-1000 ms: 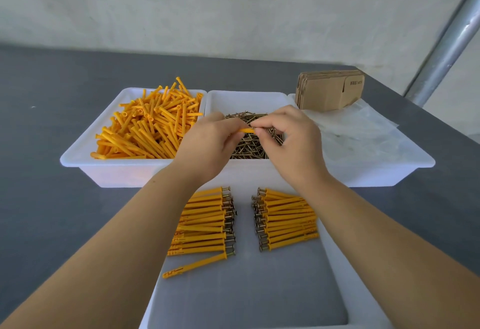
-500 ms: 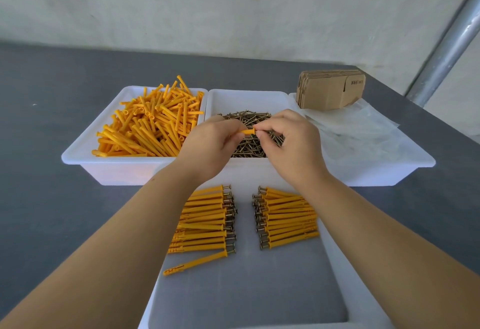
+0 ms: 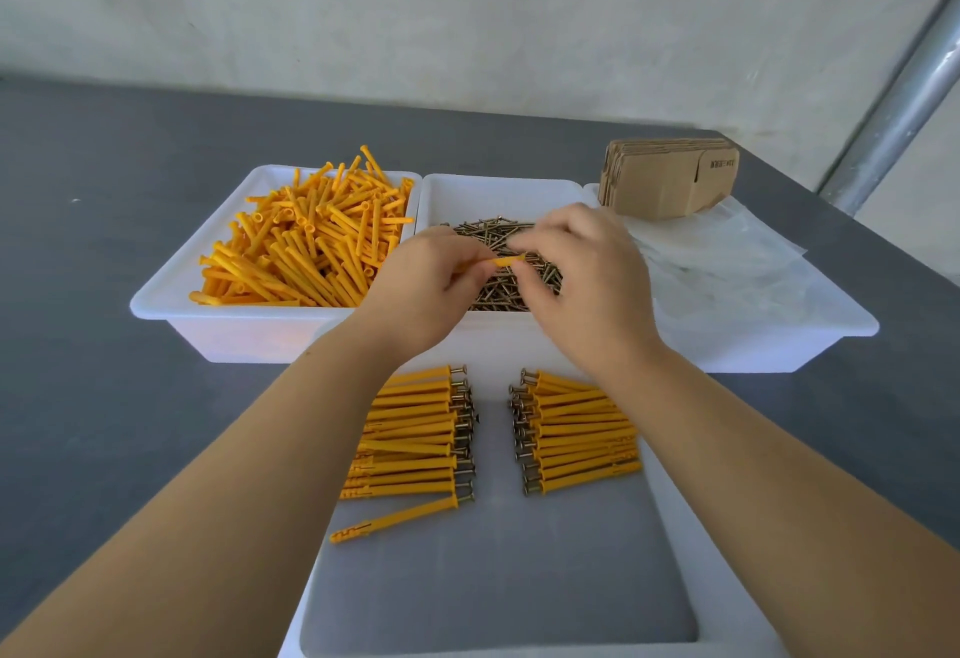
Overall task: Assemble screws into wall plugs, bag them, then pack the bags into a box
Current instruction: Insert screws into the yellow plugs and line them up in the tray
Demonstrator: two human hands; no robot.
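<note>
Head view is showing the left hand [image 3: 423, 288] pinching a yellow wall plug [image 3: 501, 261] over the screw tray [image 3: 498, 190], while the right hand [image 3: 582, 278] is closing its fingers at the plug's open end. Light, stiff plastic, probably best gripped mid-shaft; any screw is hidden.

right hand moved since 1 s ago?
Yes, slightly. The right hand has shifted up and farther over the screw tray, its fingers still on the yellow plug.
</note>
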